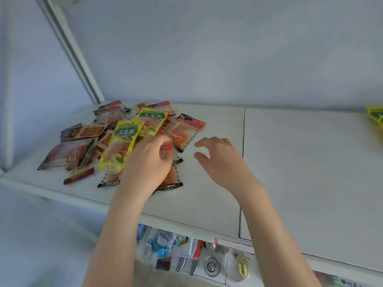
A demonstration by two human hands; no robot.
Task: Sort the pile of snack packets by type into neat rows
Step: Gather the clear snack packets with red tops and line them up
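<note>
A pile of snack packets [99, 137] lies on the left part of a white shelf [290, 162]. Two yellow packets with green labels [120, 146] lie on top, among several red and dark packets showing orange strips. My left hand [147, 162] rests on the pile's right side, its fingers curled onto a red-labelled clear packet [169, 162] with a perforated edge. Just right of the pile, my right hand [217, 156] hovers above the shelf with fingers loosely bent, holding nothing. Another red-topped packet [186, 129] lies beyond my left fingertips.
One yellow packet [376, 117] lies alone at the far right edge of the shelf. A seam [242, 162] divides the shelf panels. A white upright post [76, 59] rises behind the pile. Hanging goods [176, 251] show below the shelf's front edge.
</note>
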